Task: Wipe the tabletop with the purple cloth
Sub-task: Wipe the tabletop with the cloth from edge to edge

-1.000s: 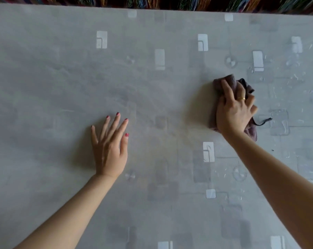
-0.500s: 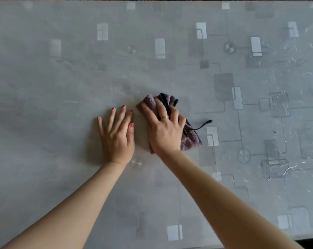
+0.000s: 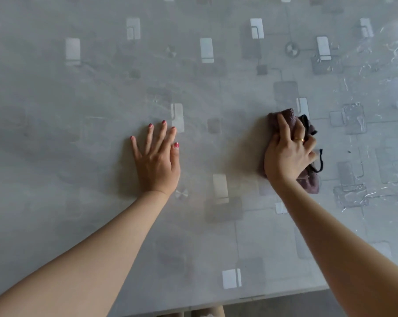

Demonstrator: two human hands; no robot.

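Right hand [image 3: 288, 154] presses down on the bunched purple cloth [image 3: 289, 117] with curled fingers at the right of the grey patterned worktop [image 3: 79, 156], left hand [image 3: 158, 160] lies flat and spread, so wiping seems underway, with much surface perhaps left.

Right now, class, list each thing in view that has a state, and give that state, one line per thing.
purple cloth: bunched up, pressed onto the tabletop under the right hand.
right hand: closed on the cloth, ring on one finger.
left hand: flat on the tabletop, fingers spread, holding nothing.
tabletop: grey, patterned, glossy at the right.
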